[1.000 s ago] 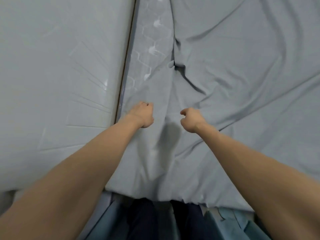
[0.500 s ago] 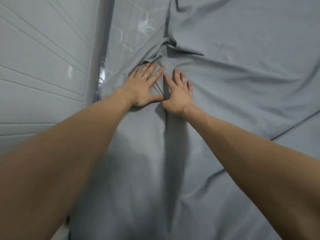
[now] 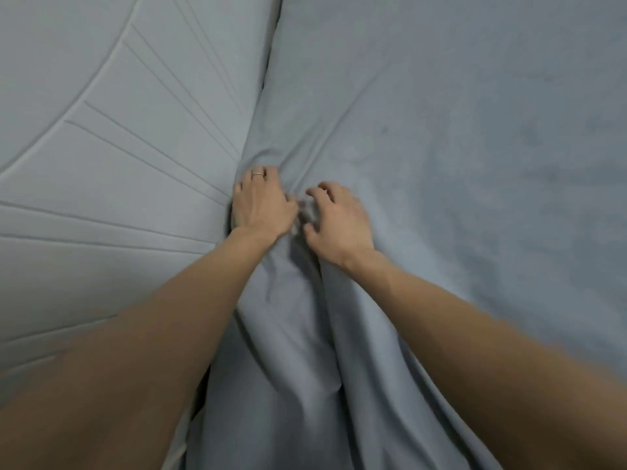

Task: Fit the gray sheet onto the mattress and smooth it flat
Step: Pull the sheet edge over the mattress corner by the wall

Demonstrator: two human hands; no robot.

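Two hands side by side at sheet (image 3: 441,147) edge: left hand (image 3: 259,201) and right hand (image 3: 336,222) both clutch bunched fabric; panel (image 3: 101,130) beside them.

Gray sheet (image 3: 441,164) lies wrinkled over the mattress (image 3: 101,130); left part bare.

A pale grooved panel (image 3: 101,164), perhaps a headboard, fills the left.

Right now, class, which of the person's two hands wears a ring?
The left hand, the one at the sheet's edge beside the ribbed panel. A thin band sits on one finger; the right hand shows none.
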